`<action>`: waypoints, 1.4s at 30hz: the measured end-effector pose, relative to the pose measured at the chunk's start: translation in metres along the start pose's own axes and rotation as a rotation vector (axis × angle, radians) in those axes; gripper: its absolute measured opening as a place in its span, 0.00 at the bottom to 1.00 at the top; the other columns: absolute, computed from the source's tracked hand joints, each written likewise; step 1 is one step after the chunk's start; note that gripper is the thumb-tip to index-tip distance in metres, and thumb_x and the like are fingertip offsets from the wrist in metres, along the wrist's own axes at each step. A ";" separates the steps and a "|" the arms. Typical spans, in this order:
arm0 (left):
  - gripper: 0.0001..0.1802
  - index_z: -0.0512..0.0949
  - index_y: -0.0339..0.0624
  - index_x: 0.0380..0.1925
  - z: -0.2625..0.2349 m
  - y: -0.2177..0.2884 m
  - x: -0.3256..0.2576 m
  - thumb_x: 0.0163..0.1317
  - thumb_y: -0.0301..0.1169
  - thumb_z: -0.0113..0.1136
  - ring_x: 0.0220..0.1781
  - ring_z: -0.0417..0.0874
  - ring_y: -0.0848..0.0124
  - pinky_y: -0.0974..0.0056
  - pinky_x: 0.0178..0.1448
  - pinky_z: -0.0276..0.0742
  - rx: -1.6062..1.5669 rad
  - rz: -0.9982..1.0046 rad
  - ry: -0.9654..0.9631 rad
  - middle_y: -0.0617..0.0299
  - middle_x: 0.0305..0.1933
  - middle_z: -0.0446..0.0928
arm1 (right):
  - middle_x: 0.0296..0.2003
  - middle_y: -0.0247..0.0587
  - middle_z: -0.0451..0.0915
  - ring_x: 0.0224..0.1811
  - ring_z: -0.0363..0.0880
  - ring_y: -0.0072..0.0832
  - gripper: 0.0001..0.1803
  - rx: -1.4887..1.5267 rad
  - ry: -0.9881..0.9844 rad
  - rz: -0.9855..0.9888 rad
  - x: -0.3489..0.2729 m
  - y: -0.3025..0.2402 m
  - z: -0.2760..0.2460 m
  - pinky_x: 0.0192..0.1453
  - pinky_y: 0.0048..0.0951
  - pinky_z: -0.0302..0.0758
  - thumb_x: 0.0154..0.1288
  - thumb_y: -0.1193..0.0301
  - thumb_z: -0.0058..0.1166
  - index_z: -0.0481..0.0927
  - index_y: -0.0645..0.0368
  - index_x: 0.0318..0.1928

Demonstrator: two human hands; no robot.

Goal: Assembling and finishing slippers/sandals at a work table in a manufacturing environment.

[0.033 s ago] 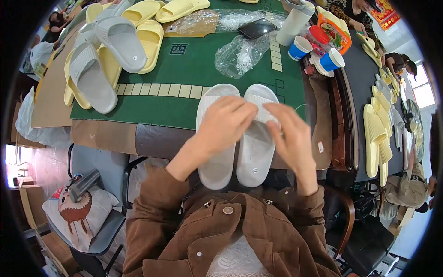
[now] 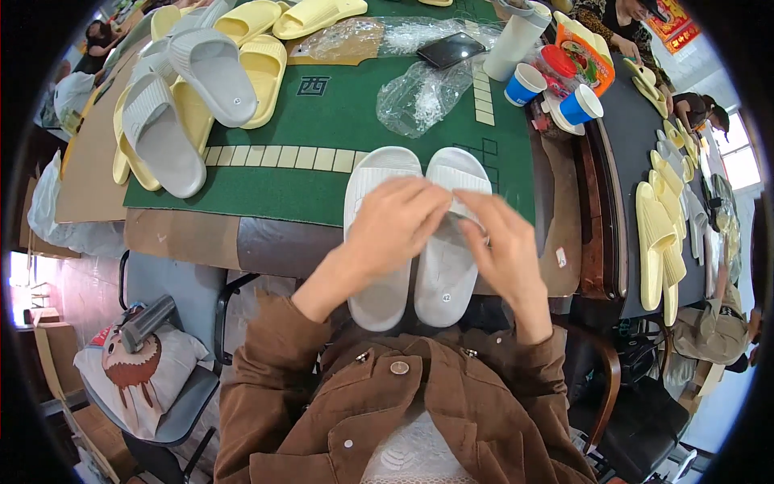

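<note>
A pair of light grey slippers lies side by side over the table's front edge, heels toward me. My left hand [image 2: 397,219] is above the strap of the left slipper [image 2: 379,294], fingers bent and pinched together. What sits in that pinch is hidden or too small to make out. Over the right slipper [image 2: 445,278], my right hand [image 2: 506,246] is curved, its thumb apart from the fingers. Its fingertips meet those of my left hand near the inner edge of the right strap.
Grey and yellow slippers [image 2: 214,77] are heaped at the left of the green mat [image 2: 339,121]. Behind lie a phone [image 2: 450,50] and clear plastic bags [image 2: 411,105]. Paper cups [image 2: 526,84] and a white bottle [image 2: 516,48] stand right. A chair [image 2: 173,278] holds a bag; people work beyond.
My right hand has moved slightly left, its fingertips now meeting those of my left hand. The left hand stays pinched in nearly the same place, and the slippers have hardly shifted.
</note>
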State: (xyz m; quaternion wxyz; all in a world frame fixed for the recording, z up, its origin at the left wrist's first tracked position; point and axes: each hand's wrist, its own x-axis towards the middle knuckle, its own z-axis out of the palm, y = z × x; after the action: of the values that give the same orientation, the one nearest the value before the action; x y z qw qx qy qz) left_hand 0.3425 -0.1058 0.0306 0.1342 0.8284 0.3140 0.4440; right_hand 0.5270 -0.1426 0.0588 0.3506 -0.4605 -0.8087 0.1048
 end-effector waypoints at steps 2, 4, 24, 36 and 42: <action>0.05 0.77 0.38 0.32 0.001 0.013 -0.013 0.56 0.25 0.61 0.34 0.78 0.54 0.55 0.40 0.74 -0.119 -0.102 0.039 0.54 0.31 0.77 | 0.33 0.47 0.80 0.32 0.79 0.45 0.14 -0.010 -0.064 0.027 -0.014 -0.001 0.009 0.35 0.40 0.76 0.59 0.76 0.58 0.78 0.60 0.46; 0.06 0.77 0.37 0.32 0.004 0.017 -0.022 0.55 0.25 0.62 0.35 0.78 0.54 0.54 0.42 0.74 -0.109 -0.071 -0.035 0.53 0.31 0.76 | 0.30 0.46 0.79 0.30 0.78 0.44 0.13 -0.030 -0.065 0.010 -0.024 0.000 0.015 0.34 0.40 0.75 0.58 0.76 0.57 0.78 0.60 0.45; 0.14 0.76 0.42 0.37 0.016 -0.010 -0.029 0.50 0.32 0.65 0.51 0.76 0.60 0.55 0.54 0.70 0.296 -0.023 0.061 0.62 0.44 0.76 | 0.33 0.48 0.78 0.40 0.78 0.44 0.12 -0.194 -0.359 0.222 0.090 0.065 0.053 0.44 0.40 0.74 0.58 0.64 0.59 0.82 0.62 0.32; 0.25 0.73 0.44 0.42 0.015 -0.008 -0.031 0.43 0.37 0.71 0.54 0.73 0.60 0.54 0.56 0.69 0.335 0.008 -0.033 0.61 0.48 0.73 | 0.24 0.32 0.73 0.28 0.72 0.20 0.09 0.564 0.062 0.437 0.079 0.099 0.074 0.31 0.22 0.67 0.66 0.67 0.53 0.78 0.60 0.36; 0.27 0.74 0.44 0.44 0.018 -0.008 -0.033 0.41 0.35 0.71 0.55 0.73 0.61 0.54 0.57 0.69 0.343 0.001 -0.040 0.62 0.48 0.73 | 0.23 0.28 0.71 0.26 0.65 0.14 0.11 0.653 0.413 0.487 0.066 0.100 0.057 0.30 0.19 0.62 0.71 0.66 0.48 0.76 0.62 0.37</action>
State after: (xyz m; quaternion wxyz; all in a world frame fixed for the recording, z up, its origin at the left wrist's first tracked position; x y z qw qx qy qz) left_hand 0.3406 -0.1196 -0.0047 -0.0032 0.8481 0.3821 0.3671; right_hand 0.5343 -0.0245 -0.0009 0.5966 -0.5138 -0.5145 0.3396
